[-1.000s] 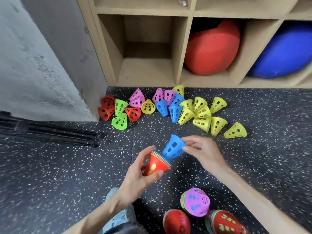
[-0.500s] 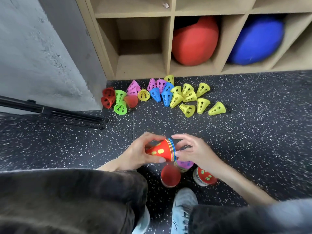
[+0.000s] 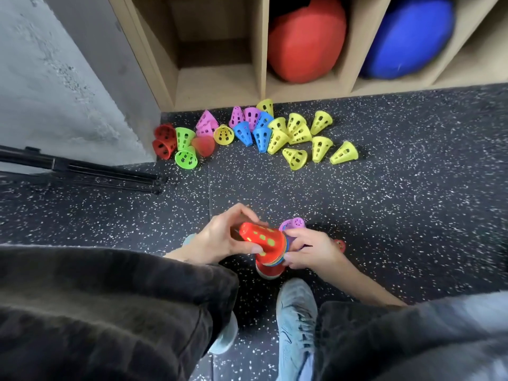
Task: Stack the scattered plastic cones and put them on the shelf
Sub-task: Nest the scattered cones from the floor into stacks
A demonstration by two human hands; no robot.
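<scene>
A stack of nested cones with a red one outermost [image 3: 262, 239] lies tilted between my hands low over the floor. My left hand [image 3: 220, 237] grips its narrow end. My right hand [image 3: 308, 250] holds the wide, multicoloured rim. Under it stands another red stack [image 3: 269, 270]; a purple-topped stack [image 3: 292, 224] and a red one [image 3: 341, 244] show behind my right hand. Several loose cones lie scattered in front of the shelf [image 3: 217, 89]: red [image 3: 163, 140], green [image 3: 186, 159], pink [image 3: 206, 125], blue [image 3: 261, 136] and yellow [image 3: 320, 145].
The wooden shelf's left cubby is bare; a red ball [image 3: 305, 39] and a blue ball [image 3: 406, 37] fill the cubbies to the right. A folded black tripod [image 3: 82, 170] lies on the speckled floor at left, by a grey wall. My knees and shoes [image 3: 297, 320] fill the foreground.
The blue cone my right hand held has gone onto the wide end of the red stack. The stack has moved down over the stacks on the floor, and the view has tilted down onto my legs.
</scene>
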